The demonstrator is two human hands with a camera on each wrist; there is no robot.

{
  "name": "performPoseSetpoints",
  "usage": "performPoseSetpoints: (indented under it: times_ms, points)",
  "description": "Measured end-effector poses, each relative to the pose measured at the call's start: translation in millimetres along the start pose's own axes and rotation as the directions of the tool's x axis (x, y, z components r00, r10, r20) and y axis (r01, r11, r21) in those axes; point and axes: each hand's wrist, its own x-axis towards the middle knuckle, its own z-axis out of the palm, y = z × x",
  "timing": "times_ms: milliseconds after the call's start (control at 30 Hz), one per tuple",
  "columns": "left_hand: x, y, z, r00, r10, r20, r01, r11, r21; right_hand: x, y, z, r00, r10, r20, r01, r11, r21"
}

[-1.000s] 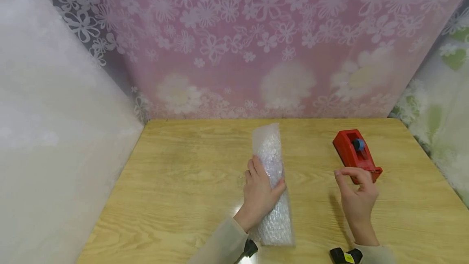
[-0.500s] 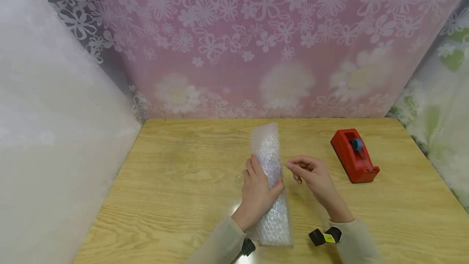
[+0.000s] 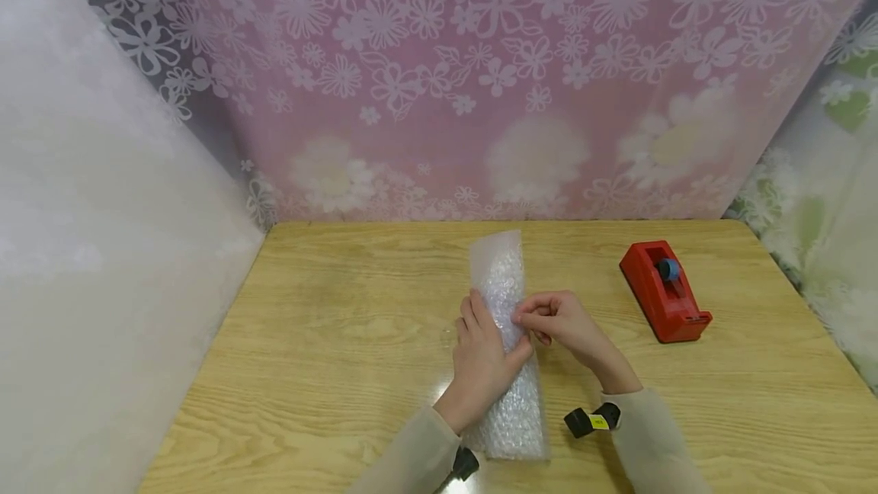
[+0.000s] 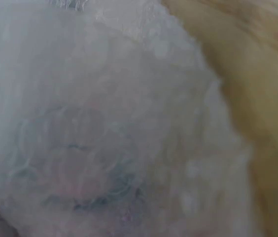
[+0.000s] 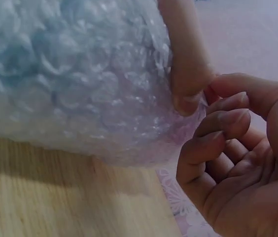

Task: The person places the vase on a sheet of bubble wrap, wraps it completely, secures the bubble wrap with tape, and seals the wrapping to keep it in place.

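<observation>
A long, flat bubble-wrap package (image 3: 511, 410) lies lengthwise on the wooden table. My left hand (image 3: 480, 364) grips it across the middle, fingers on top and thumb round its right edge; what is inside is hidden. At that same edge, just beyond the thumb, my right hand (image 3: 565, 326) touches the wrap with thumb and forefinger pinched, apparently on a barely visible piece of clear tape. In the right wrist view, the other fingers (image 5: 203, 153) curl beside the bubble wrap (image 5: 80, 94). The left wrist view holds mostly blurred wrap (image 4: 104, 98).
A red tape dispenser (image 3: 652, 292) with a small blue-cored roll stands at the right of the table (image 3: 329, 341). A pink floral curtain (image 3: 411, 136) hangs behind the table, with pale cloth (image 3: 137, 250) along the left side.
My right hand has moved left from in front of the tape dispenser to the package's right edge, fingertips still pinched. The left hand keeps its hold on the package.
</observation>
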Motion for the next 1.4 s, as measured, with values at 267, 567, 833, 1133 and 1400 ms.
performPoseSetpoints:
  times_ms: [267,567,833,1133,1400]
  points:
    - [-0.1,-1.3,-0.8,1.000,-0.002,0.012,0.002,1.000,-0.006,1.5,-11.4,0.4,0.997,0.081,-0.006,-0.082,0.992,-0.099]
    - [0.5,-0.8,-1.7,1.000,0.001,0.013,-0.001,1.000,-0.015,4.6,-14.5,0.7,0.993,0.114,0.008,-0.111,0.982,-0.155]
    - [0.0,-0.5,-0.2,1.000,-0.003,0.002,0.003,1.000,-0.003,5.9,-7.2,-5.0,0.992,0.117,-0.045,-0.124,0.975,-0.185]
    - [0.4,-0.4,-0.5,1.000,-0.011,-0.003,0.011,1.000,0.002,6.9,20.6,-7.1,0.985,0.171,-0.016,-0.171,0.985,0.007]
    - [1.0,-0.1,-0.4,1.000,-0.016,0.008,0.016,1.000,-0.019,6.3,44.6,-7.7,0.984,0.139,0.107,-0.165,0.942,0.292]
